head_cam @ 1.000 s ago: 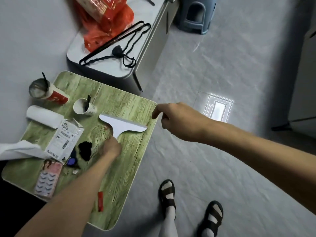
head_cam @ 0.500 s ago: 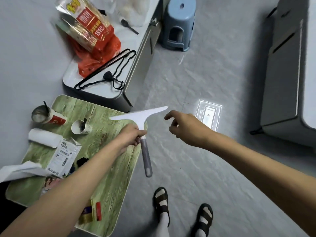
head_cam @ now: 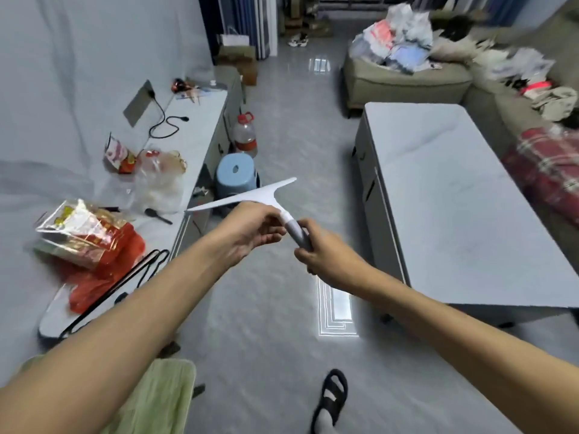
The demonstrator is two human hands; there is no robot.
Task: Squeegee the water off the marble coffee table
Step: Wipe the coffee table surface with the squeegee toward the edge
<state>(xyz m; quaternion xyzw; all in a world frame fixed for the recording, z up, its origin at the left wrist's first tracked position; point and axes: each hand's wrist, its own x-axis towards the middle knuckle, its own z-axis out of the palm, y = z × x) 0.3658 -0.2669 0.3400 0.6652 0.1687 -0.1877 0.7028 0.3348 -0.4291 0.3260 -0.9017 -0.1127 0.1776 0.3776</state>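
A white squeegee (head_cam: 250, 195) with a grey handle hangs in the air over the floor, blade tilted up to the right. My left hand (head_cam: 250, 230) holds it at the neck just under the blade. My right hand (head_cam: 326, 255) is wrapped around the grey handle below. The marble coffee table (head_cam: 454, 198), pale with faint veins, stands to the right of both hands, about an arm's reach away. No water shows on its top at this distance.
A long white cabinet (head_cam: 194, 133) with snack bags, cables and a red bag runs along the left wall. A blue stool (head_cam: 235, 177) and a water jug (head_cam: 244, 136) stand beside it. A cluttered sofa (head_cam: 407, 73) lies beyond the table. A green wood-pattern side table (head_cam: 163, 399) is at bottom left.
The view has swung up from the green side table to the room. The squeegee was lifted off that table by my left hand, and my right hand has closed on its handle.
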